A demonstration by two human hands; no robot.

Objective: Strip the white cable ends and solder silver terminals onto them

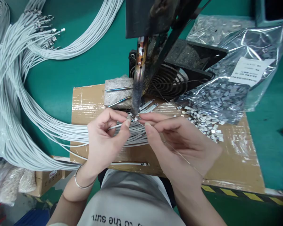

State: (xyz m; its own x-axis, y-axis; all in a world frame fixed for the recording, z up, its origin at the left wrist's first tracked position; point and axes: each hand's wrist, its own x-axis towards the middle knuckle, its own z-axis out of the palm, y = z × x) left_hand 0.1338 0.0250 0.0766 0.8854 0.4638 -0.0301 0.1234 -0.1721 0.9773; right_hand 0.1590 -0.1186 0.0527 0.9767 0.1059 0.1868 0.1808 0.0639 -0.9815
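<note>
My left hand (106, 135) is closed in a pinch around the end of a white cable (114, 126), right under the tip of a soldering iron (139, 75) that hangs point-down from a dark stand. In my right hand (179, 138), thumb and fingers grip a thin solder wire (185, 159), which trails back across the palm. Its front end reaches the iron's tip beside a small metal piece, whose details are too small to make out. Beneath both hands lies a bundle of white cables (136, 138). One cable with a metal connector (145, 164) lies nearer my body.
A cardboard sheet (238, 157) covers the green table. Loose small metal pieces (209, 127) spill beside a clear bag (226, 91). Behind the iron stands a black fan (172, 80); left of it sits a wrapped block (118, 97) with two metal rods. Cable bundles (7, 103) fill the left.
</note>
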